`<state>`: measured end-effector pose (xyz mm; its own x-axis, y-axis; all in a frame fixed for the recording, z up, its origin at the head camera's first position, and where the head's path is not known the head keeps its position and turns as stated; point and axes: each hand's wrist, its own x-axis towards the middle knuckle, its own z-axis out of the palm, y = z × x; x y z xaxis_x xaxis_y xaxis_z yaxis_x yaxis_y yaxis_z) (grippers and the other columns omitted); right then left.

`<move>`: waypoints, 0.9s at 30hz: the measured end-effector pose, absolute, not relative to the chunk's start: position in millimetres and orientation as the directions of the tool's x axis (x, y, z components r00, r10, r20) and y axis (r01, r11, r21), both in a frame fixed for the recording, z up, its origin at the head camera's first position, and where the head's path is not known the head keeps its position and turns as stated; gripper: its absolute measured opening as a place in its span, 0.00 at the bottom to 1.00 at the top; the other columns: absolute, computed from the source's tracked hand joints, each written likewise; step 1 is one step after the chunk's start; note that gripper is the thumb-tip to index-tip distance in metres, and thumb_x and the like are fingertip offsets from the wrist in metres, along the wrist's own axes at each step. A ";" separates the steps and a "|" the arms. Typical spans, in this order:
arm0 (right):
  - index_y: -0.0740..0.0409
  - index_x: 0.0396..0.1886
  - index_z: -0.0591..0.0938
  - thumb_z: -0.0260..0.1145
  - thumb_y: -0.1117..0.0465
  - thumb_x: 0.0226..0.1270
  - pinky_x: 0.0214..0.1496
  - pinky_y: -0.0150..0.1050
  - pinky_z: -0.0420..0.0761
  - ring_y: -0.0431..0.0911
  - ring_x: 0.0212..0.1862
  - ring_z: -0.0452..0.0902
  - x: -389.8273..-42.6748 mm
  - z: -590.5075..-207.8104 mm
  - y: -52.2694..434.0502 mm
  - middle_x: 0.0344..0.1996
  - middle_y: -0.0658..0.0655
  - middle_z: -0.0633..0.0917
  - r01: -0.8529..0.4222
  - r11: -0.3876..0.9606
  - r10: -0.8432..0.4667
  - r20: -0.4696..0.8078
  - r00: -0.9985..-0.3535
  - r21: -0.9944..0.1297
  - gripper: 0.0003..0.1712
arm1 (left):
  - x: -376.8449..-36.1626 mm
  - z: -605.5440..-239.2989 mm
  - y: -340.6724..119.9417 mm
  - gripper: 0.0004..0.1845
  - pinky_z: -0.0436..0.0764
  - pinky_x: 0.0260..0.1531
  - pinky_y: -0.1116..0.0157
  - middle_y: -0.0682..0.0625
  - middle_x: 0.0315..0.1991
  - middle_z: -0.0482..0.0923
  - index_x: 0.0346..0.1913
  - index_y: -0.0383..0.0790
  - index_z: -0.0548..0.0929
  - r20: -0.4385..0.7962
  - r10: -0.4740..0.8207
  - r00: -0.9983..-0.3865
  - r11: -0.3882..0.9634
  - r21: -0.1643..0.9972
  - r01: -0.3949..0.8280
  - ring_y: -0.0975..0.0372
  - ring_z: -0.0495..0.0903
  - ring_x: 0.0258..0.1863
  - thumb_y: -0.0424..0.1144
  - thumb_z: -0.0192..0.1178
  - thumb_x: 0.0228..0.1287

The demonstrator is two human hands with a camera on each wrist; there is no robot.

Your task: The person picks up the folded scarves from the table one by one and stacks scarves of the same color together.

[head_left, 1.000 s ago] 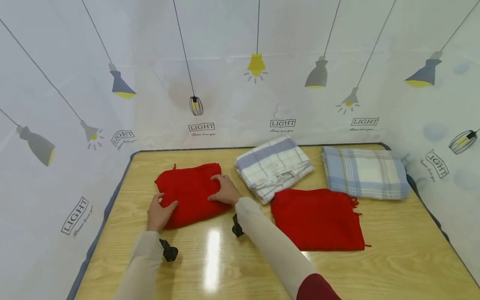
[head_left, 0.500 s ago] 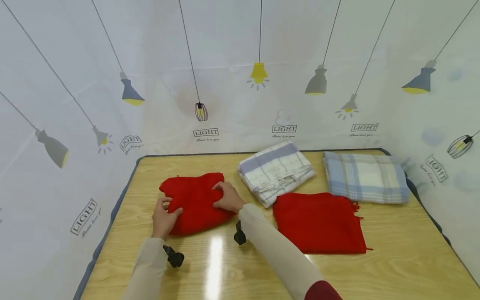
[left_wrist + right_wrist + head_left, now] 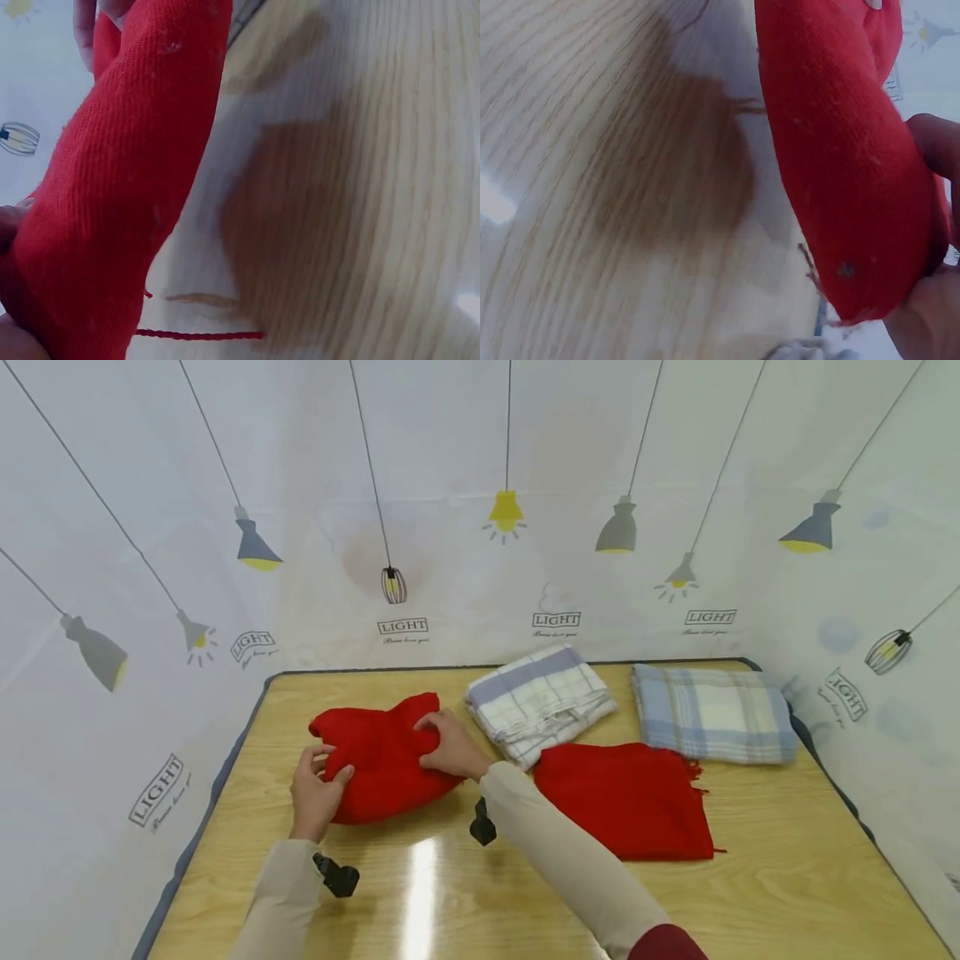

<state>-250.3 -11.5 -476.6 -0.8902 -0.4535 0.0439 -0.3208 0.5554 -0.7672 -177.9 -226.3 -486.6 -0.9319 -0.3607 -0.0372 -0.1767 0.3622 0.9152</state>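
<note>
Both hands clamp the folded red cloth [image 3: 378,756] on the counter [image 3: 465,902]: the left hand [image 3: 315,789] grips its left edge, the right hand [image 3: 450,747] its right edge. The cloth lies left of the checked towel [image 3: 536,702].

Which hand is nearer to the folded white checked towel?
Right. The right hand grips the red cloth at its right edge, just left of the white towel. The left hand holds the cloth's opposite, left edge, farther away.
</note>
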 end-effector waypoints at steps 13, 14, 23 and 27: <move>0.58 0.50 0.79 0.68 0.67 0.53 0.56 0.48 0.75 0.54 0.58 0.69 -229.0 -440.7 23.9 0.56 0.60 0.73 -0.312 0.491 -0.404 0.105 -0.909 -0.813 0.21 | -170.3 -459.2 -200.8 0.21 0.77 0.49 0.48 0.36 0.51 0.74 0.56 0.37 0.68 0.025 -0.283 -0.959 0.318 0.946 -0.069 0.49 0.74 0.48 0.25 0.59 0.61; 0.58 0.50 0.79 0.68 0.66 0.53 0.55 0.47 0.76 0.54 0.57 0.69 -227.2 -438.3 27.2 0.56 0.60 0.73 -0.313 0.487 -0.401 0.110 -0.910 -0.815 0.21 | -169.8 -456.5 -198.7 0.22 0.76 0.50 0.46 0.36 0.51 0.73 0.57 0.37 0.67 0.018 -0.269 -0.963 0.302 0.951 -0.067 0.49 0.74 0.49 0.25 0.58 0.62; 0.59 0.47 0.80 0.68 0.67 0.52 0.54 0.49 0.76 0.53 0.54 0.70 -210.5 -418.7 61.6 0.52 0.60 0.74 -0.366 0.486 -0.349 0.208 -0.914 -0.794 0.20 | -165.1 -437.8 -168.1 0.22 0.79 0.47 0.55 0.37 0.50 0.74 0.58 0.35 0.67 0.069 -0.207 -0.976 0.261 0.965 0.013 0.51 0.76 0.46 0.25 0.59 0.61; 0.59 0.47 0.80 0.69 0.67 0.51 0.54 0.49 0.76 0.53 0.54 0.70 -203.4 -412.4 82.0 0.51 0.59 0.74 -0.362 0.491 -0.318 0.224 -0.921 -0.792 0.20 | -166.1 -432.6 -151.3 0.22 0.79 0.46 0.56 0.37 0.48 0.75 0.56 0.35 0.68 0.126 -0.170 -0.977 0.256 0.963 0.079 0.52 0.76 0.45 0.24 0.60 0.59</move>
<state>-203.4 82.0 -412.4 -0.9214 -0.3176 0.2239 -0.3618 0.4912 -0.7924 -166.1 -151.3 -432.6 -0.9773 -0.1704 0.1257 0.0793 0.2558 0.9635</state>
